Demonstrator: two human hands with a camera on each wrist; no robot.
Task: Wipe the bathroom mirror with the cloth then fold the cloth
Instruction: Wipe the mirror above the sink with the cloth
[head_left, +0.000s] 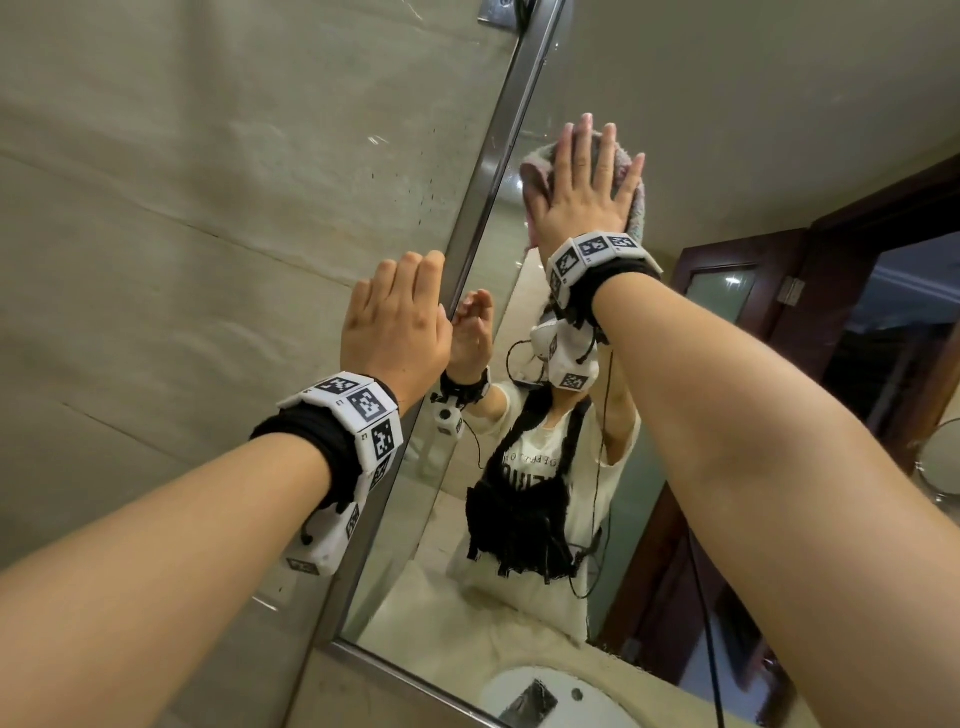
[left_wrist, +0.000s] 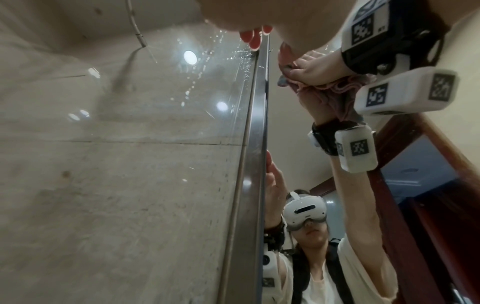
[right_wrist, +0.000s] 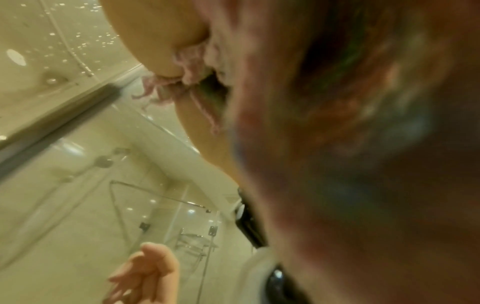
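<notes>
The left hand (head_left: 397, 322) rests with loosely curled fingers against the metal frame (head_left: 498, 171) at the mirror's edge, holding nothing. Above it and to its right, the right hand (head_left: 584, 189) lies flat, fingers straight and spread, pressing the pink cloth (head_left: 535, 171) onto the mirror (head_left: 727, 130). The cloth is bunched under that palm, its edges showing on both sides of the hand. Beyond the palm, the glass reflects the person and a dark wooden door (head_left: 883, 270).
</notes>
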